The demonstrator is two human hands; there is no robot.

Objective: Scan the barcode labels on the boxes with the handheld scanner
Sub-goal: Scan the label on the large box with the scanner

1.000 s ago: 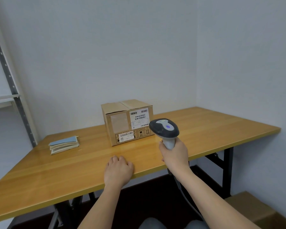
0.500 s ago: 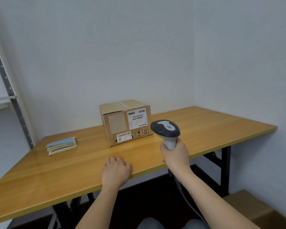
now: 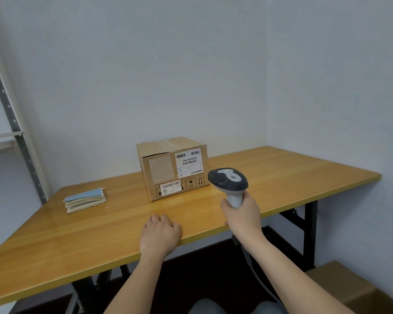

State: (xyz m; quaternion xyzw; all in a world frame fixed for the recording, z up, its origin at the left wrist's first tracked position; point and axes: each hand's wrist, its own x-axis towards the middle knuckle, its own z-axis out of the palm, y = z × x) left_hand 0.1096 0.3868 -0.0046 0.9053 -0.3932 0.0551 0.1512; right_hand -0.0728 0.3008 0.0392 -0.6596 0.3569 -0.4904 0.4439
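A brown cardboard box [image 3: 161, 171] stands at the back middle of the wooden table [image 3: 293, 175]. Its front carries a white barcode label [image 3: 188, 162] at the upper right and a smaller barcode label [image 3: 171, 188] low down, which looks faintly reddish. My right hand [image 3: 242, 217] grips the pale handle of the grey handheld scanner [image 3: 228, 180], head up, just right of and in front of the box, aimed toward it. My left hand [image 3: 160, 234] rests on the table near the front edge, fingers loosely curled, holding nothing.
A stack of booklets with a blue cover [image 3: 84, 200] lies on the table at the left. A metal shelf upright [image 3: 14, 123] stands at the far left. Another cardboard box [image 3: 349, 288] sits on the floor at the lower right. The scanner cable [image 3: 254, 273] hangs under the table.
Both hands and the box have hardly moved. The scanner head sits slightly lower. The small lower label now shows a faint reddish tint.
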